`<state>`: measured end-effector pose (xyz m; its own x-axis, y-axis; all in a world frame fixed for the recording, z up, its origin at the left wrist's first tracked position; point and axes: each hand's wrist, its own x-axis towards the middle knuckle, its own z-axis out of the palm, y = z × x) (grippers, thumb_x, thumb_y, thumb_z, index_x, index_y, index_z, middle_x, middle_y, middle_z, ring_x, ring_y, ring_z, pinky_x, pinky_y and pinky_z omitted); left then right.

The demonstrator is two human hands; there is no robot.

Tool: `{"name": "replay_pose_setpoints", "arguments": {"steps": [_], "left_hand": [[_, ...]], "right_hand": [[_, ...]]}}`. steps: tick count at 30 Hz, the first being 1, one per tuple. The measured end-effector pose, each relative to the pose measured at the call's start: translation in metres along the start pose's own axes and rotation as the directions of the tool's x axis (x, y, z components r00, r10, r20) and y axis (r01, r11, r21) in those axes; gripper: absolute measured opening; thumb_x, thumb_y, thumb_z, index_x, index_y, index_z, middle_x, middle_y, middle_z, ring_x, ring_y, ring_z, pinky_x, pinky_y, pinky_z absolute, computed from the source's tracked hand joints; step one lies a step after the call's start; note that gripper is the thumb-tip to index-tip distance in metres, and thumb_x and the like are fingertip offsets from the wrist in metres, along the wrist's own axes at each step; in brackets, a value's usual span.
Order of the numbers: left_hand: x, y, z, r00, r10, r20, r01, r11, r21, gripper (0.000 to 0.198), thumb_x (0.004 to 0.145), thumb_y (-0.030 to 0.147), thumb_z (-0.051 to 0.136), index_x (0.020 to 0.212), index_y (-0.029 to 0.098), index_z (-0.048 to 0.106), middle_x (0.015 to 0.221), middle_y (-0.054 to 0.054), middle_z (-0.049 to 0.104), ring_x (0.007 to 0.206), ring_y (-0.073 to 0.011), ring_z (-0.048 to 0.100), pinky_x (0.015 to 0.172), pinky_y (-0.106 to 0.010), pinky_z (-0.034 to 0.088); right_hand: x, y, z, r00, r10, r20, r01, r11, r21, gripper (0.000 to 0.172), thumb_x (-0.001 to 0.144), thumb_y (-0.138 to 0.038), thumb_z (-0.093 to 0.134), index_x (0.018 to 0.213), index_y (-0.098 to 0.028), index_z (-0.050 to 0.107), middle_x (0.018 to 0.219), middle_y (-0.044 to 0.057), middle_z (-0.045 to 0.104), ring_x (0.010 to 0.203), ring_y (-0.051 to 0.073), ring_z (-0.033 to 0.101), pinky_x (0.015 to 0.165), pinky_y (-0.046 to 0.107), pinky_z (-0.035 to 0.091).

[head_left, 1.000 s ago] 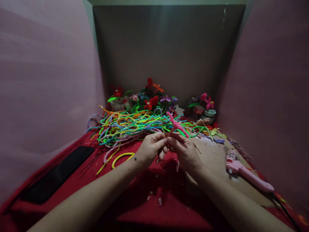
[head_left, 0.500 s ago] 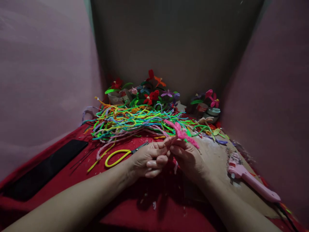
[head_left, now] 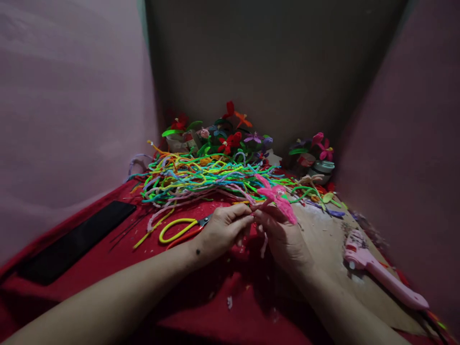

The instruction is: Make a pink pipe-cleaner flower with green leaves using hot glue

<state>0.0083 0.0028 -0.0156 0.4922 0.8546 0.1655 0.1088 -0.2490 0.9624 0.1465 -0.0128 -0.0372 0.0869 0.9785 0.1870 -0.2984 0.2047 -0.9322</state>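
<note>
A pink pipe-cleaner flower [head_left: 275, 195] with a pale centre is held up in front of me, its petals spread toward the right. My left hand [head_left: 230, 225] pinches the base of the flower between thumb and forefinger. Close against it, my right hand [head_left: 282, 235] grips the same base from the right, fingers curled. A pale pink strand dangles below the right fingers. Beside my left wrist lie scissors [head_left: 178, 230] with yellow and orange-red handles, partly covered by that hand.
Behind the hands spreads a heap of coloured pipe cleaners [head_left: 201, 177]. Finished flowers [head_left: 230, 141] and a small jar [head_left: 321, 171] stand at the back. A black phone [head_left: 79, 239] lies left; a pink glue gun [head_left: 381, 273] rests on a board [head_left: 323, 244] at right.
The flower has turned so that its pale centre shows more. My left hand has rolled over, its fingers now tucked under. The whole view has shifted slightly.
</note>
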Motion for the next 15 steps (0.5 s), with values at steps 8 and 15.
{"name": "replay_pose_setpoints", "arguments": {"steps": [8, 15], "left_hand": [[0.003, 0.003, -0.004, 0.989, -0.087, 0.123, 0.119, 0.953, -0.280, 0.023, 0.080, 0.033, 0.054, 0.069, 0.013, 0.056, 0.049, 0.005, 0.050, 0.034, -0.0016, 0.041, 0.035, -0.013, 0.028], [0.003, -0.005, -0.006, 0.904, -0.152, 0.400, 0.395, 0.652, -0.647, 0.017, 0.074, 0.023, 0.061, 0.088, 0.015, 0.057, 0.046, 0.006, 0.050, 0.025, -0.0014, 0.030, 0.026, -0.012, 0.023]], "right_hand": [[-0.001, -0.012, -0.003, 0.991, -0.094, 0.099, 0.100, 0.994, -0.053, 0.005, 0.068, -0.021, 0.066, 0.072, -0.020, 0.067, 0.069, -0.001, 0.063, 0.065, 0.013, 0.054, 0.065, 0.027, 0.044], [0.000, -0.009, -0.005, 0.983, 0.024, 0.181, -0.023, 1.000, -0.006, 0.004, 0.068, -0.025, 0.067, 0.069, -0.022, 0.069, 0.063, 0.000, 0.061, 0.060, 0.013, 0.051, 0.064, 0.029, 0.042]]}}
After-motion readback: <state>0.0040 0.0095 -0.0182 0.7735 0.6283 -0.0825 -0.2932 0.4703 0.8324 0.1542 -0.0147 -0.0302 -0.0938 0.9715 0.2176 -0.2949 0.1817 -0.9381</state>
